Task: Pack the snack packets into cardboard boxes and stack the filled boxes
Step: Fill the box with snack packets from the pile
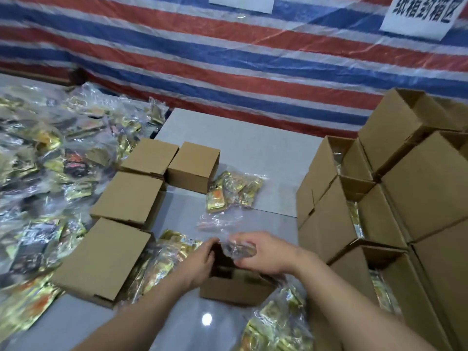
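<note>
Makeshift packing area, warehouse-type. Striped tarp [228,59] as back wall with paper signs [420,13], grey tile floor [243,138] as work surface, bulk snack packets [50,153] left, stacked cardboard boxes [405,193] right.

Brown boxes [129,196], gold packets [231,191], red-blue-white striped tarp [228,59].

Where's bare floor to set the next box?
Free: grey floor between the closed boxes and right box stack; also front-left. Crowded: packet heap at left, around the open box.
</note>
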### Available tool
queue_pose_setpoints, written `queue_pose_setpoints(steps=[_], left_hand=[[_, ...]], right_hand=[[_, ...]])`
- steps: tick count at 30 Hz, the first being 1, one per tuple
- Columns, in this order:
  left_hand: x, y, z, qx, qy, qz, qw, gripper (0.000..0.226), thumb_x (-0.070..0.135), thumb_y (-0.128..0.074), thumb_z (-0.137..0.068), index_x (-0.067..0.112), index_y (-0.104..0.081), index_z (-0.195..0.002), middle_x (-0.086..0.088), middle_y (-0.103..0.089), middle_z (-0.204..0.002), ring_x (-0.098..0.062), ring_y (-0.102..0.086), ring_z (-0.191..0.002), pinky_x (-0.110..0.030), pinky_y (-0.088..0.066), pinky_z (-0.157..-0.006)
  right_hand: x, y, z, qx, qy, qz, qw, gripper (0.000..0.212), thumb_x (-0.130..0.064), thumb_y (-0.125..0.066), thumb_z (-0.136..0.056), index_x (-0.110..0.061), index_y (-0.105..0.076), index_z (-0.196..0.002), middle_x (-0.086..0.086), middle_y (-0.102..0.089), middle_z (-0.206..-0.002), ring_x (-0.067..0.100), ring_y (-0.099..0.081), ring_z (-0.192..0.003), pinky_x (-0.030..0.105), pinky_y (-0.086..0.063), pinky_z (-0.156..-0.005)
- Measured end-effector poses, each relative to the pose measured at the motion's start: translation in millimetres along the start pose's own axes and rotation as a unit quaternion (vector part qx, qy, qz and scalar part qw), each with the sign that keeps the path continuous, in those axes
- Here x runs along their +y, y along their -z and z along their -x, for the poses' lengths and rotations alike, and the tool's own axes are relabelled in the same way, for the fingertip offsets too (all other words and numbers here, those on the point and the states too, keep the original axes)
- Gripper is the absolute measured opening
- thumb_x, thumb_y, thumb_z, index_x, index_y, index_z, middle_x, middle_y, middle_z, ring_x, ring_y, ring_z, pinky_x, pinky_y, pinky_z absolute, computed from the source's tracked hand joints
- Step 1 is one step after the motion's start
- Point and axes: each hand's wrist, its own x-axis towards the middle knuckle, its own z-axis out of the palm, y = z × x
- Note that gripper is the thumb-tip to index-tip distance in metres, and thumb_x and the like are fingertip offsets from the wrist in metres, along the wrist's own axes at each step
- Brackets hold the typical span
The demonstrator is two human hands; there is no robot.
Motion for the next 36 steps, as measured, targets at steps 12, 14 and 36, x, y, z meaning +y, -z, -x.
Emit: queue_pose_setpoints(steps=[12,14,36], left_hand=[[-7,-11,-1,0.034,-0.040,0.021,0.998,0.046,0.026,-0.032,-0.108,0.028,-0.035,-0.153,-0.001,-0.039,-0.156,-0.015,-0.039,-0.140,-0.005,-0.019,-0.099],[-8,-13,0,0.036,-0.042,0.014,0.998,0.046,0.026,-0.031,-0.108,0.028,-0.034,-0.154,-0.002,-0.040,-0.155,-0.016,-0.040,-0.139,-0.011,-0.022,-0.105],[-10,-17,0,0.028,-0.055,-0.010,0.998,0.047,0.025,-0.028,-0.109,0.031,-0.028,-0.156,0.001,-0.035,-0.159,-0.015,-0.034,-0.145,-0.020,-0.023,-0.115]], right_hand=[[53,-84,-80,-0.154,-0.097,0.097,0.979,0.052,-0.037,-0.065,-0.090,-0.023,-0.051,-0.138,0.004,-0.058,-0.140,0.026,-0.055,-0.124,0.033,-0.044,-0.103],[57,-87,-81,-0.176,-0.130,0.027,0.976,0.056,-0.034,-0.065,-0.089,-0.022,-0.050,-0.141,0.002,-0.056,-0.141,0.021,-0.055,-0.124,0.032,-0.043,-0.105],[72,-79,-69,-0.052,-0.197,-0.040,0.978,0.036,-0.038,-0.037,-0.101,-0.017,-0.063,-0.088,-0.001,-0.066,-0.092,0.018,-0.062,-0.092,0.022,-0.040,-0.066]])
